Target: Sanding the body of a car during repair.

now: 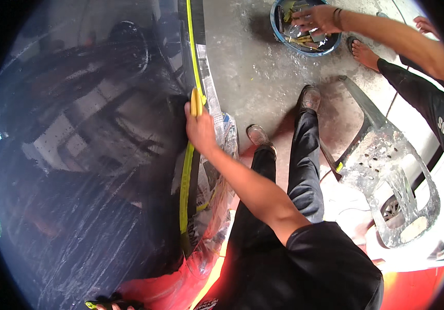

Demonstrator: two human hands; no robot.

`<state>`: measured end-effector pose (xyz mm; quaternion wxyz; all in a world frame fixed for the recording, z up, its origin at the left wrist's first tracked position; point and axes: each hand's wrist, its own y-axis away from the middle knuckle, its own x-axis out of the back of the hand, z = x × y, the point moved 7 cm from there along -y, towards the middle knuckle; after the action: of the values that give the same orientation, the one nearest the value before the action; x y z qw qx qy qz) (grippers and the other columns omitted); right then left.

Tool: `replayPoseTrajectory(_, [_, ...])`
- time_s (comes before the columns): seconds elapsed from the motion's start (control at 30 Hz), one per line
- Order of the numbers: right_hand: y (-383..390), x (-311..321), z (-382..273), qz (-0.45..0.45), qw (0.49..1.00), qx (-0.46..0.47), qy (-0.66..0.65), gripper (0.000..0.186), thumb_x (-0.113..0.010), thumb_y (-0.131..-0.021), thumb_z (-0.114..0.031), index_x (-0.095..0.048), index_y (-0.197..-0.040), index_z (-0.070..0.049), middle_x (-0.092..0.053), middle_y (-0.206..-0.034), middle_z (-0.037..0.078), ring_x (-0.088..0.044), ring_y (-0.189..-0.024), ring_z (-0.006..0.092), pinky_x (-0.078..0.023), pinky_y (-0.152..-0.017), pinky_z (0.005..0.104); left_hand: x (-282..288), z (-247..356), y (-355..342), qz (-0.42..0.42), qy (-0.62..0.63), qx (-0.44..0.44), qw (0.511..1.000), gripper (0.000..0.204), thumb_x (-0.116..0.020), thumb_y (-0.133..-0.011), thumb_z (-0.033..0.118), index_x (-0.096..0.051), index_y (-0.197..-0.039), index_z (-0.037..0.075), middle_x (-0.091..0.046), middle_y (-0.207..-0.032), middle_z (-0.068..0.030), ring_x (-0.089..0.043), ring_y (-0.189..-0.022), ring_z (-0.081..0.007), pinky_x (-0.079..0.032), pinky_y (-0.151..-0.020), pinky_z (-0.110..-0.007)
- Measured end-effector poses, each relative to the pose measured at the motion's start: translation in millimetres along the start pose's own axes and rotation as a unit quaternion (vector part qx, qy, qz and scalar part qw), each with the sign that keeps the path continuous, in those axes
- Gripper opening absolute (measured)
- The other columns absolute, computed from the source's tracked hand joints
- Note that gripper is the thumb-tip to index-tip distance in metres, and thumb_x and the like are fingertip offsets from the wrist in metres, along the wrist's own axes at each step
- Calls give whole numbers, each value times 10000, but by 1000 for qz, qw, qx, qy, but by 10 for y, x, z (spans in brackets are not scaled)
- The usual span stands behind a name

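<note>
Yellow block pinched in right hand, forearm angled forward-left; tape ahead and behind, panel leftward. Left hand cut off, grip: cannot tell.

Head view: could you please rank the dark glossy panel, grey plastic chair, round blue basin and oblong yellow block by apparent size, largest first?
1. Dark glossy panel
2. Grey plastic chair
3. Round blue basin, cut by the top edge
4. Oblong yellow block, partly hidden by the right hand
</note>
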<state>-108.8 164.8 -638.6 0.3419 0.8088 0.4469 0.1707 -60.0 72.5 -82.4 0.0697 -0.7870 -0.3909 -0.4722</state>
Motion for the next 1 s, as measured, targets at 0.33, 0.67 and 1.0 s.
replayPoseTrajectory(0.33, [-114, 28, -32, -17, 999, -37, -28, 504, -611, -1077, -220, -522, -1506, 29, -615, -1373, 354, -589, -1282, 527, -510, -1079, 509, 5, 7, -8, 15, 3, -5, 1000, 443, -643, -1040, 388, -753, -1290, 39, -654, -1424, -274, -559, -1345, -506, -453, -1087, -628])
replayPoseTrajectory(0.67, [-254, 64, 156, 67, 998, 0, -6, 556, -625, -1065, -430, -659, -941, 111, -635, -719, 318, -665, -727, 484, -497, -675, 527, 17, -1, 54, 1, 39, 35, 999, 421, -711, -1022, 358, -737, -1320, 60, -604, -1504, -234, -526, -1373, -519, -429, -1112, -668])
replayPoseTrajectory(1.0, [-858, 1811, 478, -10, 951, -91, -297, 284, -736, -970, -102, -682, -1247, -76, -709, -1083, 14, -661, -999, 137, -535, -879, 330, 160, 15, 94, -26, 19, 57, 998, 394, -687, -1048, 364, -722, -1345, 108, -563, -1546, -223, -519, -1381, -520, -424, -1118, -673])
